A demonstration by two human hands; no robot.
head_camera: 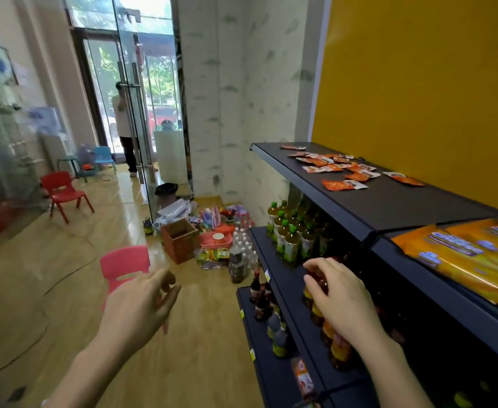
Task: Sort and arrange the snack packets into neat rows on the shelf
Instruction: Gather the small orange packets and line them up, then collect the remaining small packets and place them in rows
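Snack packets (337, 184) flat, axes mixed; L hand (141, 301) loosely curled, R hand (341, 298) grips bottle (308, 294)

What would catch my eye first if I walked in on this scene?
Orange snack packets lie scattered, not in rows, on the dark top shelf, in front of a bright yellow panel. One shelf down, the right hand is draped over the tops of bottles, while the left hand hangs empty above the wooden floor.
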